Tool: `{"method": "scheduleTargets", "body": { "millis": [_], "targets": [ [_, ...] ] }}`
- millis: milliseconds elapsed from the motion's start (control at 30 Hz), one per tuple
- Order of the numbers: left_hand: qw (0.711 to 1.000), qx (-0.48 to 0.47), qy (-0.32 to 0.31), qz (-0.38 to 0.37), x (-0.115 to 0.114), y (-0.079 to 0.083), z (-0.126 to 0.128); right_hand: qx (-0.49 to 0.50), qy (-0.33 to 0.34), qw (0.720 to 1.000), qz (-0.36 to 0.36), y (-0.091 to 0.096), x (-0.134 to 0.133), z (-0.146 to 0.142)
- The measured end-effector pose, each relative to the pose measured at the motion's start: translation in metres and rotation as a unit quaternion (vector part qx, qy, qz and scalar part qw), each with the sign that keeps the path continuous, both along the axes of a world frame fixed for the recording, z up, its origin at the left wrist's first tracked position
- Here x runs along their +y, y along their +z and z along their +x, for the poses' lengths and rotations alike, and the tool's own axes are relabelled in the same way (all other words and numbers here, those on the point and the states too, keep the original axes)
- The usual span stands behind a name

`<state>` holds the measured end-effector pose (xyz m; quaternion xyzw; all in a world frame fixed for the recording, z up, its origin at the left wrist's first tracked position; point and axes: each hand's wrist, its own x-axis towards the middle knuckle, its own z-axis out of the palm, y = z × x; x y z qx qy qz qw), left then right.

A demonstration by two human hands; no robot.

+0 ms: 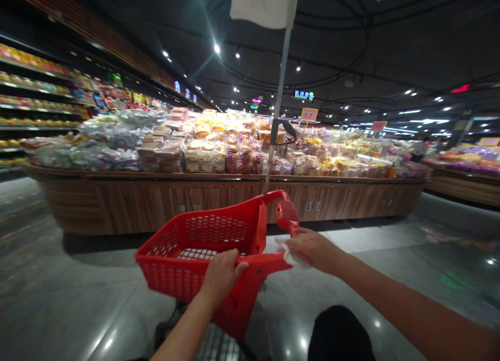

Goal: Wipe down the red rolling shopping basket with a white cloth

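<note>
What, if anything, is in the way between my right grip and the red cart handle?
A thin white tissue-like piece is bunched at your right grip, against the red cart handle. Blur hides whether it fully separates the two. Nothing else visible stands between them.

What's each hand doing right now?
Left hand: closed over the red cart's side rim.
Right hand: closed at the cart handle, with something thin and white.
</note>
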<state>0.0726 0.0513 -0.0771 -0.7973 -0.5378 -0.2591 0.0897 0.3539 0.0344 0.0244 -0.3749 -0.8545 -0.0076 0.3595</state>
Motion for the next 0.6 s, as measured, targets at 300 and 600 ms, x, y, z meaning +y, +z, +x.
{"method": "scheduleTargets", "body": {
  "millis": [300, 600],
  "targets": [
    [0.999, -0.019, -0.03, 0.004, 0.004, -0.006, -0.022, 0.243, -0.087, 0.965, 0.054, -0.063, -0.01, -0.01],
    [0.998, -0.036, -0.057, -0.021, 0.002, 0.001, -0.039, 0.405, -0.122, 0.905, 0.038, -0.091, -0.028, -0.054]
  ]
}}
